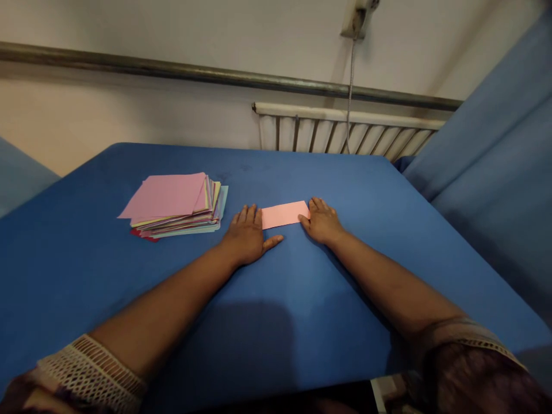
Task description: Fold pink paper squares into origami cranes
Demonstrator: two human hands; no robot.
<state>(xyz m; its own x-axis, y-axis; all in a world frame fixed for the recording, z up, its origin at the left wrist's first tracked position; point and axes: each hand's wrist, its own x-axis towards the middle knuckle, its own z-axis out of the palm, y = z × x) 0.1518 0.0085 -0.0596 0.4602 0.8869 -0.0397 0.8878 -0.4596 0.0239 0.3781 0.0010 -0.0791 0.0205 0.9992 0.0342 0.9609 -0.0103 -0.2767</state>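
Observation:
A narrow strip of pink paper (282,214), apparently a folded sheet, lies on the blue tabletop between my hands. My left hand (246,234) rests flat over its left end, fingers extended and thumb stretched out to the right over the table. At the other end, my right hand (322,222) has its thumb on the strip and its fingers bent around the right edge. What lies beneath the right fingers is hidden. Left of my left hand sits a thick, uneven stack of coloured paper (172,198), with pink sheets on top and yellow, pale blue and red edges showing.
The blue table (276,345) reaches back towards a wall with a horizontal pipe (181,70) and a white radiator (345,118). A cable (351,75) hangs from a wall socket (357,22). Blue curtains (495,126) border the right side.

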